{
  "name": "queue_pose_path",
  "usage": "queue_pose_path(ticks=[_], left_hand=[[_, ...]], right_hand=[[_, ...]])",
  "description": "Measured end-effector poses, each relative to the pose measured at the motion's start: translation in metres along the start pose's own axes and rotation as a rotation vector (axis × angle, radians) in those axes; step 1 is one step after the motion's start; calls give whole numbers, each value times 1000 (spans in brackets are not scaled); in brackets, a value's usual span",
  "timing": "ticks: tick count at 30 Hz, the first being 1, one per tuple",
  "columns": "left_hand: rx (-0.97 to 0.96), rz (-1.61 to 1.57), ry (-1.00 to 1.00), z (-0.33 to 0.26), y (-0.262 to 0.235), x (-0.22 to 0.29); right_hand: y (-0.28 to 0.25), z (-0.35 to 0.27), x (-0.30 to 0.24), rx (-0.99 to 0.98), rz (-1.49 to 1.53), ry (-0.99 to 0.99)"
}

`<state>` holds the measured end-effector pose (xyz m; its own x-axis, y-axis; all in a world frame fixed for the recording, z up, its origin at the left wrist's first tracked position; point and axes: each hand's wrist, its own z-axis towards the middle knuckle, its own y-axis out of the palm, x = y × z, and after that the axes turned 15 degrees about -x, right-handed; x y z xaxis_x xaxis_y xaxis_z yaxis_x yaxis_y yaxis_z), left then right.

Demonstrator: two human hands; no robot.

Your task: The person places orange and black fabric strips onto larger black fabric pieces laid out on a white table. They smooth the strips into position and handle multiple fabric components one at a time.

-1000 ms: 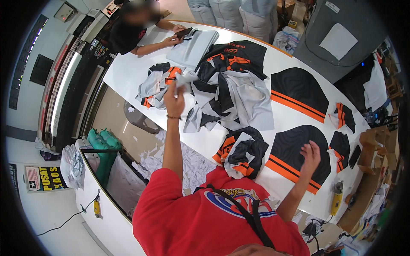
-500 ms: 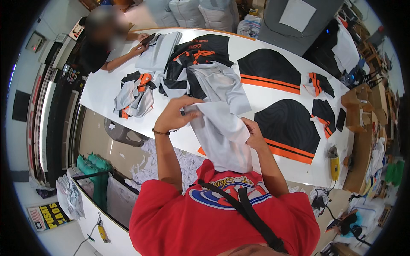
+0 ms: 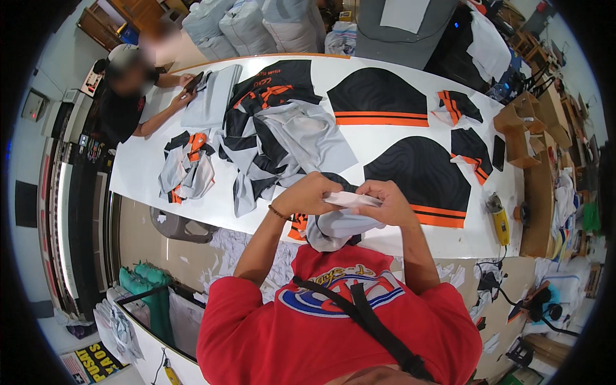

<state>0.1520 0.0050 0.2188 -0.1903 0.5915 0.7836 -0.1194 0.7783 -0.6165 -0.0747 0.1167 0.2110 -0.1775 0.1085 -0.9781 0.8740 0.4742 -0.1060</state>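
Note:
My left hand [image 3: 308, 194] and my right hand [image 3: 383, 201] both grip a light grey cut fabric piece [image 3: 340, 221], bunched up close to my chest over the near edge of the long white table [image 3: 160, 192]. Just beyond my hands lies a black fabric panel with orange stripes [image 3: 420, 179]. To the left of my hands sits a heap of grey, black and orange fabric pieces [image 3: 276, 138].
A second black and orange panel [image 3: 378, 99] and small pieces [image 3: 462, 106] lie farther back. A smaller fabric pile [image 3: 189, 167] sits at the left. A person [image 3: 128, 96] at the far left end holds a phone. A yellow tool [image 3: 500, 221] rests at the right.
My left hand came back from the heap and my right hand off the panel. Both lifted the grey piece, and have now gathered it lower and closer in.

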Motion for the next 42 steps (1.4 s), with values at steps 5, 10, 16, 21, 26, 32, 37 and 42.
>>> queue_pose_path(ticks=[5,10,16,21,26,32,37,42], left_hand=[[316,57,78,-9,-21,4],[355,119,-23,-21,-58,4],[346,324,-236,-4,-100,-30],[541,480,-341,46,-129,-114],[822,345,-502,122,-156,-173],[1154,-174,-268,180,-177,-168],[1049,-35,-260,190,-136,-206],[873,-67,-380,202,-79,-262]], right_hand=[[-37,-28,-12,-35,-538,87],[-64,-51,-20,240,-708,169],[-120,-48,-27,659,-761,-11],[-207,6,13,819,-608,33],[-281,70,55,777,151,-19],[-353,107,70,702,369,-394],[-375,100,119,600,485,-404],[-375,118,185,554,643,-288]])
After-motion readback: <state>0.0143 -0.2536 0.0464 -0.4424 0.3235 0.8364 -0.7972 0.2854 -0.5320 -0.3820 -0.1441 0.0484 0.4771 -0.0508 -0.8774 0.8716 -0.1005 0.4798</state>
